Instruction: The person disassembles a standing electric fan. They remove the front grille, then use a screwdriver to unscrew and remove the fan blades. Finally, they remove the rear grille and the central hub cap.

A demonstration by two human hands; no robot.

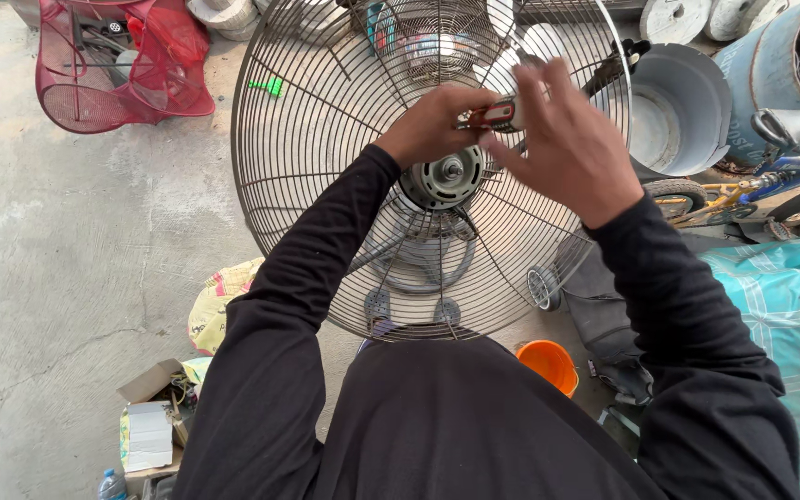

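A large round wire fan guard stands in front of me with the grey motor hub and its shaft at the centre. My left hand grips a small red and black tool just above the hub. My right hand is raised beside it, fingers spread, touching the tool's end. Both arms wear black sleeves. What the tool's tip touches is hidden behind my hands.
A red mesh basket lies at the upper left on the concrete floor. A grey metal drum and blue barrel stand at the upper right. An orange cup, a cardboard box and a teal cloth lie near me.
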